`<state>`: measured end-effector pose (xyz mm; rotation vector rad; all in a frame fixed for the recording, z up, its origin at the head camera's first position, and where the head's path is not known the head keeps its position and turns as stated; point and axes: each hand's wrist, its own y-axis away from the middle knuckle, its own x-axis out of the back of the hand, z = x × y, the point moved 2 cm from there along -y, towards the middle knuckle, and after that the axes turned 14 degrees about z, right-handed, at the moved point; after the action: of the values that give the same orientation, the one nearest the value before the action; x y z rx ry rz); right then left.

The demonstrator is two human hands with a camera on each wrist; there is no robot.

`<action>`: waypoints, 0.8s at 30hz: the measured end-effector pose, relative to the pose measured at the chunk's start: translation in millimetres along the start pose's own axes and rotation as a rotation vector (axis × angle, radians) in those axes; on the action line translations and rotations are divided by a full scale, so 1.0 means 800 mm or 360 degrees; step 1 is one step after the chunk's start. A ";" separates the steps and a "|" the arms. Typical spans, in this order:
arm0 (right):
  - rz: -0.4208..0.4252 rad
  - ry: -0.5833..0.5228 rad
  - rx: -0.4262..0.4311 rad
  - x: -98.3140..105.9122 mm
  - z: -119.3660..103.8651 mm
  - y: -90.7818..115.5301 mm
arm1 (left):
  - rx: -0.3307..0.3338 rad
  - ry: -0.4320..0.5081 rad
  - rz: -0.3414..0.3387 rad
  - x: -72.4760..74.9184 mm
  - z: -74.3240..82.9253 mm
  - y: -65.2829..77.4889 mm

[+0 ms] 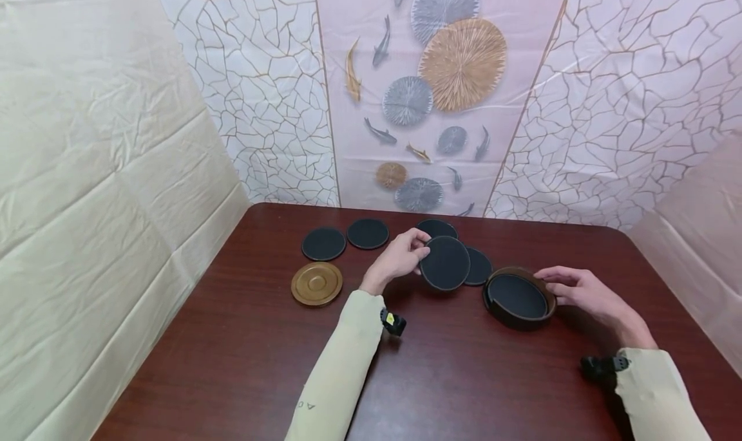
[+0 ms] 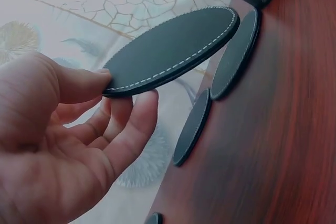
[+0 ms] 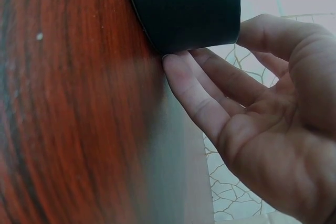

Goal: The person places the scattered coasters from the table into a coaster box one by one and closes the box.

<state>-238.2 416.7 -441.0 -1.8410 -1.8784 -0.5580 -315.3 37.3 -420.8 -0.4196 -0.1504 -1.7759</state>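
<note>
My left hand [image 1: 401,255] pinches a round black coaster [image 1: 445,263] at its edge and holds it tilted above the table. Pale stitching runs round its border in the left wrist view, with the thumb on one face and fingers beneath. To the right, a round black coaster holder [image 1: 494,308] with a brown inner wall stands on the table, a black coaster [image 1: 517,295] lying inside. My right hand [image 1: 591,296] grips the holder's right side, thumb at the rim and fingertips low against the outer wall [image 3: 194,11]. Behind the raised coaster lie two more, one black coaster [image 1: 478,266] and another [image 1: 437,227] partly covered.
Farther left on the dark wooden table [image 1: 440,376] are two black coasters, one nearer coaster [image 1: 323,244] and one farther coaster [image 1: 368,234]. A brown ringed disc [image 1: 317,284] lies in front of them. Patterned sheeting [image 1: 278,106] hangs along the table's back edge.
</note>
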 end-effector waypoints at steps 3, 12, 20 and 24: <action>0.0004 -0.0001 0.0013 -0.001 0.001 0.000 | 0.0014 0.0121 -0.0015 -0.006 0.004 -0.002; -0.0005 -0.0002 0.0009 0.001 -0.001 0.001 | 0.0122 0.0379 0.0012 -0.032 0.016 -0.007; 0.0010 0.0008 0.0003 0.001 -0.001 0.002 | 0.0220 0.0556 0.0002 -0.059 0.032 -0.001; 0.0003 0.0006 0.0012 0.000 -0.001 0.000 | 0.0280 0.0648 0.0000 -0.068 0.032 0.004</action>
<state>-238.3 416.5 -440.1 -1.8354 -1.8736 -0.5524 -296.7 94.9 -416.8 0.0716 -0.0169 -1.7937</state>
